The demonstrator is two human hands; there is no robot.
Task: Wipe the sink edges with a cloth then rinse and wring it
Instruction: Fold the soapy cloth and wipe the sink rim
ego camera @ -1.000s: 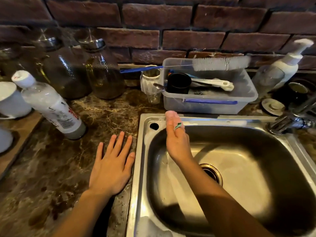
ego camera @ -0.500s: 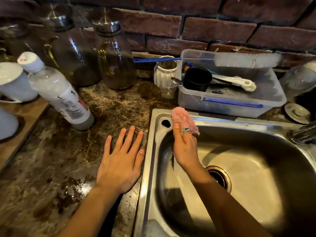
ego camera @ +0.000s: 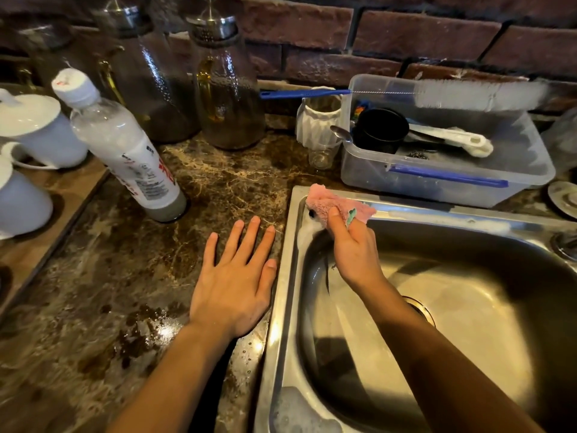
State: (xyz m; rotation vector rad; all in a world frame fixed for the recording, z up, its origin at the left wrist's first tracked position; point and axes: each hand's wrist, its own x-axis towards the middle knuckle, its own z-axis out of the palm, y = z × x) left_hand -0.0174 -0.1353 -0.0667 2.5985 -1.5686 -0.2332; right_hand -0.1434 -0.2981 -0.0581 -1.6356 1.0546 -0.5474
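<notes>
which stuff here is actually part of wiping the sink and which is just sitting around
In the job: pink cloth, gripped by the right hand, on the sink rim; left hand flat on the counter.
Lying about: plastic bottle, glass jars, clear tub, bottle brush, white mugs.

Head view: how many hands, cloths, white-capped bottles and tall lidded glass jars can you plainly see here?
Hands: 2, the left hand lying flat and the right hand holding the cloth
Pink fluffy cloth: 1
Clear plastic bottle with a white cap: 1
Tall glass jars with metal lids: 2
Total: 6
</notes>
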